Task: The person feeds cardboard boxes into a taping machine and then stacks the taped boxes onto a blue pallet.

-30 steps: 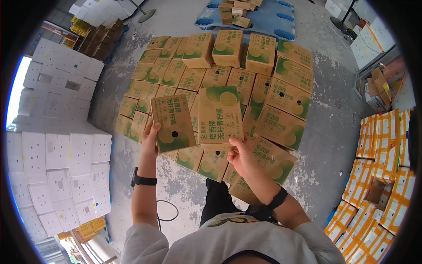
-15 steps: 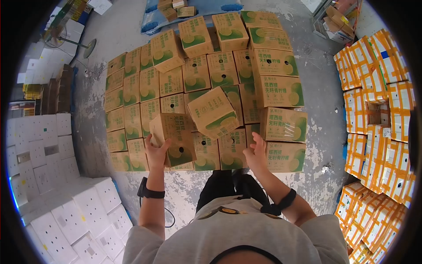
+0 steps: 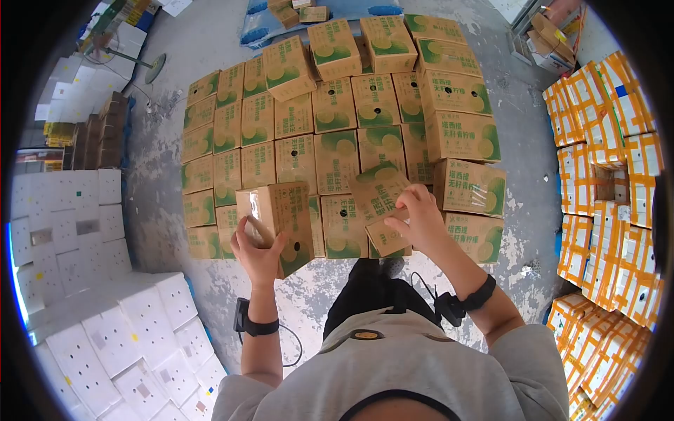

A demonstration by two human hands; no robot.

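Note:
My left hand (image 3: pixel 259 254) is against the near left side of a tilted brown box (image 3: pixel 291 228), its thumb and fingers spread along the lower edge. My right hand (image 3: pixel 421 221) is at another brown box (image 3: pixel 379 193) with green print, gripping its right part near the front edge of the layer; this box is tilted too. Below and beyond both lie rows of similar boxes with green fruit prints (image 3: pixel 337 154). A column of raised boxes (image 3: pixel 463 137) stands just right of my right hand.
White boxes (image 3: pixel 105 330) are stacked at the left, and white boxes with orange tape (image 3: pixel 604 231) at the right. A blue pallet (image 3: pixel 256 27) lies at the far side, a stand base (image 3: pixel 156 68) at the far left. A cable (image 3: pixel 300 345) hangs near my left wrist.
My right hand has closed on the loose box, which has turned and moved right and nearer to me. My left hand stays at its box. The view has shifted slightly.

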